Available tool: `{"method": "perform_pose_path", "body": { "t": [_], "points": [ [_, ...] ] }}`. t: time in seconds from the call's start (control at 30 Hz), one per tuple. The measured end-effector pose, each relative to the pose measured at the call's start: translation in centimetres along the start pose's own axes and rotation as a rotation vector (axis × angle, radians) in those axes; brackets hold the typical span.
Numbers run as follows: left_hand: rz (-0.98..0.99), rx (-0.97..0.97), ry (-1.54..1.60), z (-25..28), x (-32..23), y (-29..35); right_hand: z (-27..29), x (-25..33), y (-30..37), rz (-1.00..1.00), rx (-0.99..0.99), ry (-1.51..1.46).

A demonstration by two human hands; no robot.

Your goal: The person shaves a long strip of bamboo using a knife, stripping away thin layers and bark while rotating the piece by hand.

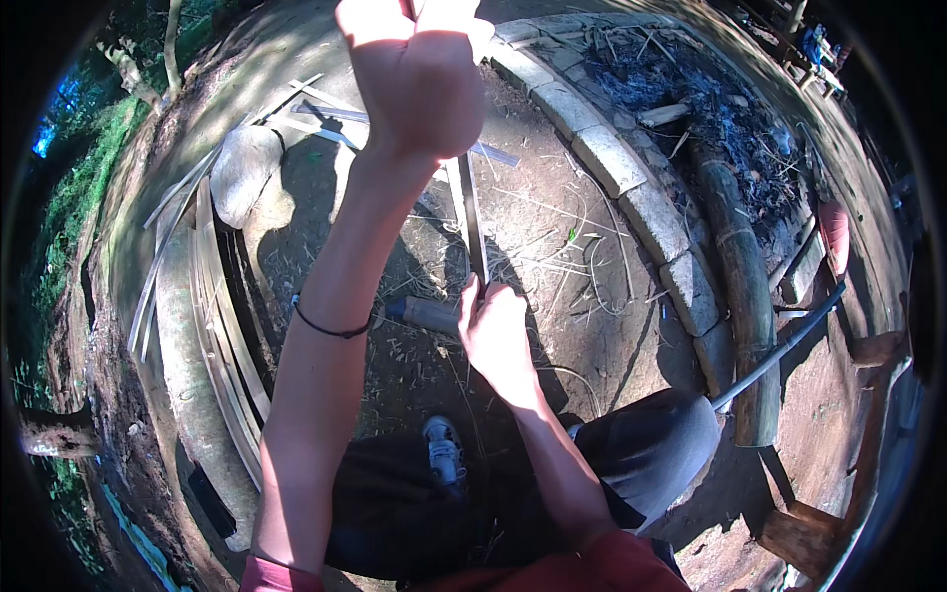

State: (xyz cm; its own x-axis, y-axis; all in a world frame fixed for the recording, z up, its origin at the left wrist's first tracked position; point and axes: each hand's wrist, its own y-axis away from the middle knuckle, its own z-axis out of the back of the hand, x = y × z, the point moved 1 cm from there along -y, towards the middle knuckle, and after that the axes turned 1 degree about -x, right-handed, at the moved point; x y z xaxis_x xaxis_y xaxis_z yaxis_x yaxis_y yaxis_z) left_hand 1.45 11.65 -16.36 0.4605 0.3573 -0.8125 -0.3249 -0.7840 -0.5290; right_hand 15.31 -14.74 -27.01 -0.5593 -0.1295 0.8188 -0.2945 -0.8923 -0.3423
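Observation:
My left hand (419, 44) is raised at the top edge, closed in a fist; what it grips is hidden. A long narrow strip (468, 212), pale along one side and dark along the other, runs from behind my left wrist down to my right hand (496, 335). My right hand is closed around its lower end, thumb on top. Just left of that hand, a grey cylindrical piece (429, 315) with a dark blue end lies low over the ground. Thin pale shavings (552, 266) are scattered around the strip.
Several long split strips (219, 306) lean along a pale log (182, 335) on the left, near a large stone (245, 176). At right, a curved block border (607, 158) rings a bed of ash (681, 79). A bamboo pole (735, 286) lies across that border.

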Motion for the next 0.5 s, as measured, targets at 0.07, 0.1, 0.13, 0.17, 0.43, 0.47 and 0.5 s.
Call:
{"method": "perform_pose_path", "body": {
  "t": [0.07, 0.1, 0.13, 0.17, 0.43, 0.47, 0.5],
  "points": [
    [-0.431, -0.046, -0.621, -7.6, -2.3, -0.6, -0.7, -5.3, 0.7, -0.109, 0.061, -0.089],
    [-0.574, -0.129, -0.771, -12.0, -4.2, 0.1, -0.8, -6.6, 0.6, -0.105, 0.059, -0.090],
    [-0.701, -0.243, -0.934, -16.0, -6.0, 1.1, -0.3, -6.1, 0.0, -0.217, 0.093, -0.088],
    [-0.622, -0.252, -0.858, -15.7, -6.4, 1.1, 0.3, -4.7, -0.6, -0.321, 0.136, -0.093],
    [-0.845, -0.183, -1.772, -10.9, -3.4, 2.6, 2.6, 0.6, -3.7, -0.381, 0.157, -0.236],
    [-1.013, -0.257, -1.727, -11.6, -3.0, 1.8, 1.5, 0.0, -3.1, -0.364, 0.139, -0.177],
    [-1.178, -0.333, -1.661, -12.5, -2.2, 0.8, 0.8, -0.6, -2.4, -0.350, 0.115, -0.110]
  ]
}}
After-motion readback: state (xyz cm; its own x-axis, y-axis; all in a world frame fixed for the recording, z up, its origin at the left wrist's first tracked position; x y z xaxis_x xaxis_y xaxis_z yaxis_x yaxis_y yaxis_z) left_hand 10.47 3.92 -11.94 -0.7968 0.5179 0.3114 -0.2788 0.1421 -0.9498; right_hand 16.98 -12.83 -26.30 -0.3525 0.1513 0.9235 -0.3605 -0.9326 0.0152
